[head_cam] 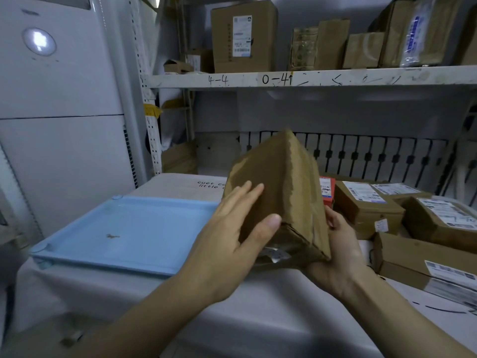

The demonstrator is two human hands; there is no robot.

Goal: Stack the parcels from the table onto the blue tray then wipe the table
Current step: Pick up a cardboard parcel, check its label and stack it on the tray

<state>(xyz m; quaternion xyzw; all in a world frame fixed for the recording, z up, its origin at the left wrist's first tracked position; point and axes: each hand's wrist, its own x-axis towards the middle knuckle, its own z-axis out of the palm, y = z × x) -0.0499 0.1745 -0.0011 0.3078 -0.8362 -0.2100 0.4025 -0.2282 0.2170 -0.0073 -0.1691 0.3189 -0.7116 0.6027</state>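
Blue tray (124, 233) at table's left edge, bare but for a small speck. Left hand (227, 244) flat-fingered against tilted brown parcel (278, 192), right hand (338, 257) cupped round its lower corner, mid-table. Remaining parcels (369, 205) along right edge. Stacking barely begun; wiping untouched.

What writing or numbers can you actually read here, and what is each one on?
"4-4": handwritten on the shelf edge.
"0-41": also on the shelf edge, right of that.
"cuet co..." over "little ...": on the tablecloth, cut off by the held box.
Shipping labels on the parcels and the upper-shelf box: too small to read.
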